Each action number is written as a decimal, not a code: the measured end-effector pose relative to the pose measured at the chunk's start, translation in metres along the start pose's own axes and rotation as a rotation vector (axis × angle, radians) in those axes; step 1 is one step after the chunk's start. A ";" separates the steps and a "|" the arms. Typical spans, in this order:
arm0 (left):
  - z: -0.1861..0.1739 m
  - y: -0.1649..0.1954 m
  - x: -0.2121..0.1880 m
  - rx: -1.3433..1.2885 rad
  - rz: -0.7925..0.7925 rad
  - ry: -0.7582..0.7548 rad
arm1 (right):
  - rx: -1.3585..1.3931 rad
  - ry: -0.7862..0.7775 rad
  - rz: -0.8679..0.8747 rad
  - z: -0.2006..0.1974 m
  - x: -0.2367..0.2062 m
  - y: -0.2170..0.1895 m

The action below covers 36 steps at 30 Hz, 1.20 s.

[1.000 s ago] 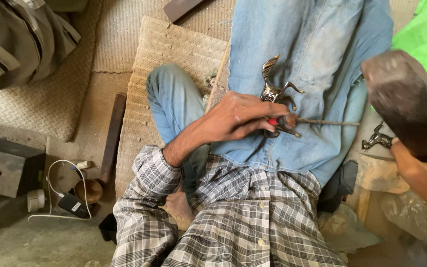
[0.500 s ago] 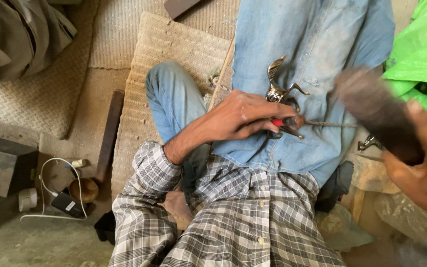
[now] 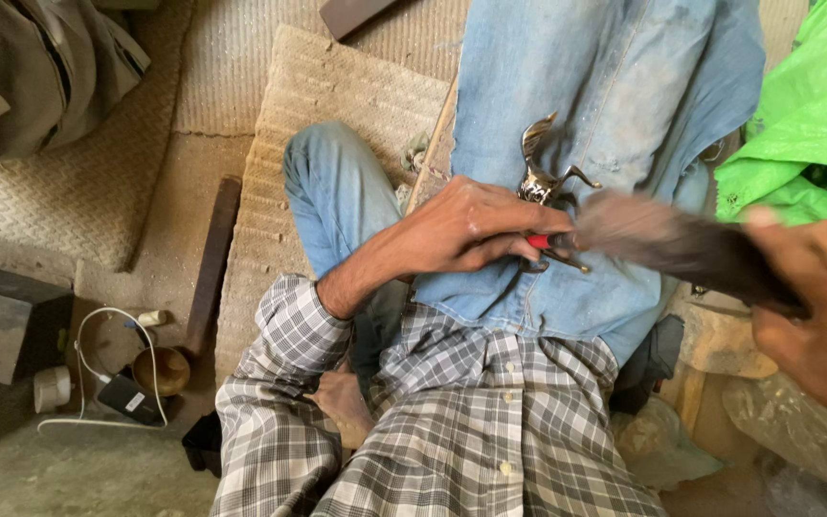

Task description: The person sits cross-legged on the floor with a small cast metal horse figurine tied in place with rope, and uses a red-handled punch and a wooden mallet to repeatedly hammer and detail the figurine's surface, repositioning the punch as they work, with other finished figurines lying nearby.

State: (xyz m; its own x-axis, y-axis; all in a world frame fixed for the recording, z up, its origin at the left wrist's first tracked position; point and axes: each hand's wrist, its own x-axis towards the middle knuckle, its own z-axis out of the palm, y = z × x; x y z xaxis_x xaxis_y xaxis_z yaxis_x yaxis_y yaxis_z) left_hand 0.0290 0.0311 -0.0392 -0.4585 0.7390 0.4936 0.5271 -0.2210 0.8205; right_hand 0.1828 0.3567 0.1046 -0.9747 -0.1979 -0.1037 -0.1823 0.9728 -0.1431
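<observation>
metal figure on lap, mallet right, mat behind

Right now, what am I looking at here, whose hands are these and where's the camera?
This single picture comes from a camera worn on the person's head, looking down at their lap. There is no machine, just two bare hands. The left hand pinches a red-handled tool against a small shiny metal figurine resting on the jeans. The right hand has a grip on a dark hammer-like tool, blurred by motion. Woven mats cover the floor; a white cable and a green plastic sheet lie nearby.
</observation>
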 end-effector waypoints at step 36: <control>-0.012 0.005 -0.001 -0.009 -0.047 0.011 | 0.147 -0.044 0.100 0.003 0.014 -0.003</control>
State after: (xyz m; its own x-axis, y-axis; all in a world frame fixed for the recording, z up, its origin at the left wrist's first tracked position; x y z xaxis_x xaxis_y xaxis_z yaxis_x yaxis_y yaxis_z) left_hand 0.0238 0.0217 -0.0319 -0.4905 0.7415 0.4577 0.4984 -0.1921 0.8454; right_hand 0.1697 0.3504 0.1007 -0.9798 -0.1093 -0.1674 -0.0608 0.9605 -0.2715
